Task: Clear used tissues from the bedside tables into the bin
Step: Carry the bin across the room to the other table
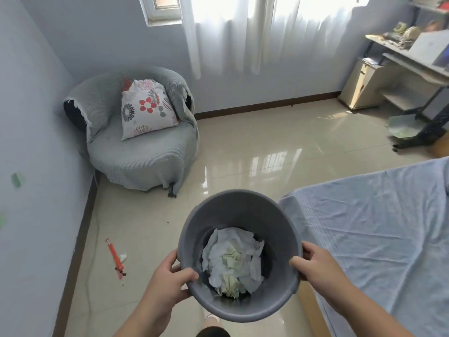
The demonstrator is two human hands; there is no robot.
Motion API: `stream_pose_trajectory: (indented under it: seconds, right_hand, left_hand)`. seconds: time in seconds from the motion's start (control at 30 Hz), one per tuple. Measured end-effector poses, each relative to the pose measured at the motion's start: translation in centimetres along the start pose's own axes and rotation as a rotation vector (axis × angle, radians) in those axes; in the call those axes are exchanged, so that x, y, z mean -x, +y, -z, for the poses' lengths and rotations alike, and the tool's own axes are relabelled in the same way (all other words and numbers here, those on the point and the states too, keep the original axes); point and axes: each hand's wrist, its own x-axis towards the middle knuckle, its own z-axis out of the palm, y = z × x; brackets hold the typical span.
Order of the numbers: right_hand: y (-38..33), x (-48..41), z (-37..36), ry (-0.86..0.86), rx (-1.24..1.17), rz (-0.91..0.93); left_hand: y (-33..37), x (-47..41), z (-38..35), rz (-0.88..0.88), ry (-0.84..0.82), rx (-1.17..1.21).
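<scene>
Tiled bedroom floor (243, 142); two hands grip one bin (239, 220), tissues (233, 259) inside.

Bin (239, 254): grey plastic, smooth, with a matt to faintly satin wall.
Tissues (233, 261): thin white paper, crumpled and creased; some pieces are tinged pale yellow-green.
Floor (279, 147): pale tiles, polished and highly glossy, by which window light is mirrored.
Bed sheet (379, 229): light blue woven cloth, matt, wrinkled.
Armchair cover (145, 161): grey ribbed cloth, matt, frayed at one edge.
Cushion (148, 108): white printed cloth, soft and matt.
Curtain (267, 32): sheer white fabric, through which light is passed.
Skirting board (267, 105): dark brown, wood-like, slightly shiny.
Walls (36, 117): painted, smooth and matt.
Tube on the floor (115, 257): orange, seemingly plastic, smooth.
</scene>
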Motion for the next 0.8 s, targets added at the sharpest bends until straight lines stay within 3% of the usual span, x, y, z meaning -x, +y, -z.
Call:
stream_pose_trajectory:
  seconds: [0.4,0.8]
  right_hand:
    - [-14.5,-19.8,1.7,0.193,-0.069,-0.052]
    - [-21.9,-41.5,14.1,0.296,-0.205,-0.127]
  left_hand:
    - [21.0,-22.4,-3.6,0.038,-0.159,-0.096]
    - [36.6,-44.1,-19.3,0.075,-0.226,-0.287]
